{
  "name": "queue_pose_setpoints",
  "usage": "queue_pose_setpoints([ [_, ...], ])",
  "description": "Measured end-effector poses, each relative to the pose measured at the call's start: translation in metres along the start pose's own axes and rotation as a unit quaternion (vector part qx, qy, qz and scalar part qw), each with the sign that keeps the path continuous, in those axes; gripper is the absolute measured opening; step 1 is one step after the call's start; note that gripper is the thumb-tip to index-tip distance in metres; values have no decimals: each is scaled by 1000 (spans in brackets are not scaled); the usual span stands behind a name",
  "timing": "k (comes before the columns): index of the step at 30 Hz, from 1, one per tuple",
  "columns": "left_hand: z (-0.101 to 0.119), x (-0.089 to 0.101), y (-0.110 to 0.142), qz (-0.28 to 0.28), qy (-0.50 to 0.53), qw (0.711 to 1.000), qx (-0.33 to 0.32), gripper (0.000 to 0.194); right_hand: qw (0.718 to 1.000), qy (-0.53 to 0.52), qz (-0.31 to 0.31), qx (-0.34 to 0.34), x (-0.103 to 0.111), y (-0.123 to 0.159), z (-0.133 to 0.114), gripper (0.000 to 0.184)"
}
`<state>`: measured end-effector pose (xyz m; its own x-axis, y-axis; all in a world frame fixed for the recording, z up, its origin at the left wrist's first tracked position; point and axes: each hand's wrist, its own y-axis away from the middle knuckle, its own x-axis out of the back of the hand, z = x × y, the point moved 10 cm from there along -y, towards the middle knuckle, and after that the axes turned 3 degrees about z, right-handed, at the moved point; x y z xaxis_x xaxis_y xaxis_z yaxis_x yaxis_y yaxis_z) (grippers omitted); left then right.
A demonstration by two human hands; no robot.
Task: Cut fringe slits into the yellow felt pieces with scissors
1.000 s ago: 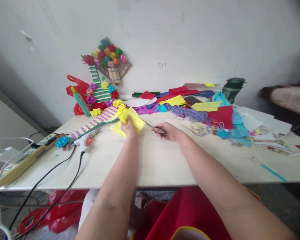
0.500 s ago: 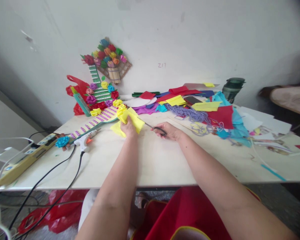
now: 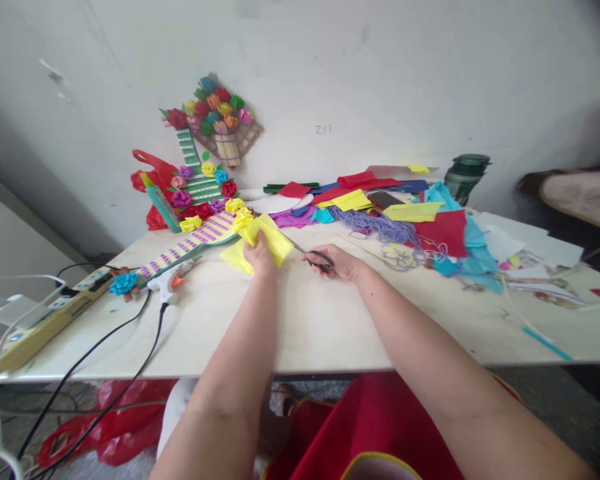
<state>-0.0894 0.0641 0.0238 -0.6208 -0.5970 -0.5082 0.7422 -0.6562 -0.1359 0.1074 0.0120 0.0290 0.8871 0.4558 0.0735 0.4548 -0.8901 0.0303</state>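
Observation:
My left hand (image 3: 261, 255) is closed on a sheet of yellow crepe paper (image 3: 281, 248), which hangs out on both sides of the fingers. In my right hand (image 3: 337, 263) is a pair of scissors (image 3: 322, 261) with black handles, its blades pointing left and reaching the paper's right edge. The blade tips are partly hidden by the paper. Just beyond my left hand, yellow paper flowers (image 3: 242, 219) sit on a guitar-shaped craft piece (image 3: 206, 235) with purple and cream stripes. A blue paper flower (image 3: 125, 283) lies at its near left end.
A white glue gun (image 3: 164, 283) and a power strip (image 3: 55, 319) with cables lie at the left. A glue bottle (image 3: 161, 203) leans behind. Coloured paper, purple yarn (image 3: 380, 227) and a green bottle (image 3: 466, 179) fill the back right. Paper scraps (image 3: 535, 243) spread along the right.
The scissors' handles come together at half a second ago and stand apart again now. The yellow paper shifts slightly in my left hand. Both hands stay in nearly the same place.

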Motion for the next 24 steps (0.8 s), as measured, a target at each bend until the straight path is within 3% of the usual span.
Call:
queue_pose_setpoints([
  [15,1,-1,4,3,4,1000,7,27,1000,-17,23,-9,2,-1,0,21],
  [24,-1,2,0,8,1,1000,6,27,999,-23,30,12,4,-7,2,23],
])
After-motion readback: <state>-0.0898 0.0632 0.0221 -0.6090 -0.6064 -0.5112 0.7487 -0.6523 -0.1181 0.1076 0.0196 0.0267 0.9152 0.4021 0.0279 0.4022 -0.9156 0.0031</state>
